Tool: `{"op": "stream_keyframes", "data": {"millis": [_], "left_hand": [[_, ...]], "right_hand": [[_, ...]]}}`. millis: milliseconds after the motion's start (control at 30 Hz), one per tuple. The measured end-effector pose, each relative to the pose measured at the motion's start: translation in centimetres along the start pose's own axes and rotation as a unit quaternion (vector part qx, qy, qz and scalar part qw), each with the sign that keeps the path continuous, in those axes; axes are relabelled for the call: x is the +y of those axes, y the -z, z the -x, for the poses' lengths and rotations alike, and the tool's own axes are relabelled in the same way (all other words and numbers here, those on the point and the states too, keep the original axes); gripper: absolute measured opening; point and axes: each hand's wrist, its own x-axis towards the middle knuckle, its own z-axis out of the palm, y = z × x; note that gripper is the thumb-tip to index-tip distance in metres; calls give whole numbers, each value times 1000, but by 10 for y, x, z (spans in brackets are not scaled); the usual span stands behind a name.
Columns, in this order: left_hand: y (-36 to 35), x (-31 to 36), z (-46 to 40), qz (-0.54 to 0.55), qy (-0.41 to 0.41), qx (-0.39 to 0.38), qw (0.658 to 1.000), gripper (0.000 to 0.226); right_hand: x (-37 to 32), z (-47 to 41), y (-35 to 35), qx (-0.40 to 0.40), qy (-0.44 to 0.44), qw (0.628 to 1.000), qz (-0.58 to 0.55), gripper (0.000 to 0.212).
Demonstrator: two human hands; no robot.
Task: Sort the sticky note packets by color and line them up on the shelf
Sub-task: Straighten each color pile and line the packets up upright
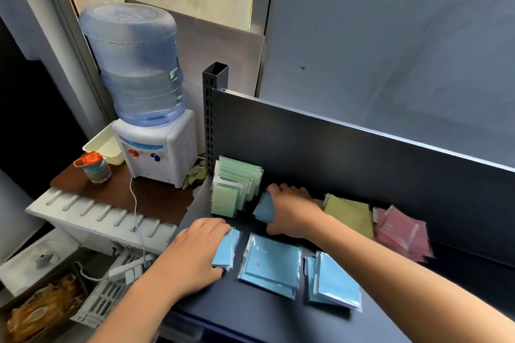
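On the dark shelf (250, 312), green sticky note packets (237, 186) stand upright in a row at the back left. My right hand (289, 211) grips a blue packet (264, 207) just right of the green row. My left hand (195, 253) rests on a small stack of blue packets (226, 252) near the shelf's left edge. More blue packets lie flat in the middle (270, 266) and to the right (334, 281). Yellow packets (351, 214) lie behind my right wrist, and pink packets (401, 231) lie beside them at the right.
The shelf's dark back panel (348, 156) rises behind the packets, with a slotted upright post (214, 108) at its left end. Left of the shelf stand a water dispenser (150, 108), a small jar (96, 168) and a cream basket (104, 147) on a low table.
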Motion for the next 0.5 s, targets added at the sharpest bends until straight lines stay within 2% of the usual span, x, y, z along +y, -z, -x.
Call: {"op": "stream_keyframes", "data": {"millis": [167, 267, 367, 500], "left_hand": [[6, -4, -5, -19, -13, -5, 1000, 76], [6, -10, -5, -16, -11, -6, 1000, 79], [5, -12, -4, -13, -8, -11, 1000, 78], [1, -12, -3, 5, -7, -16, 1000, 88]], "right_hand": [[-4, 27, 21, 61, 13, 994, -89, 87], [-16, 55, 27, 6, 54, 996, -76, 85], [-34, 74, -1, -49, 99, 994, 18, 84], [-34, 83, -21, -54, 76, 995, 22, 98]]}}
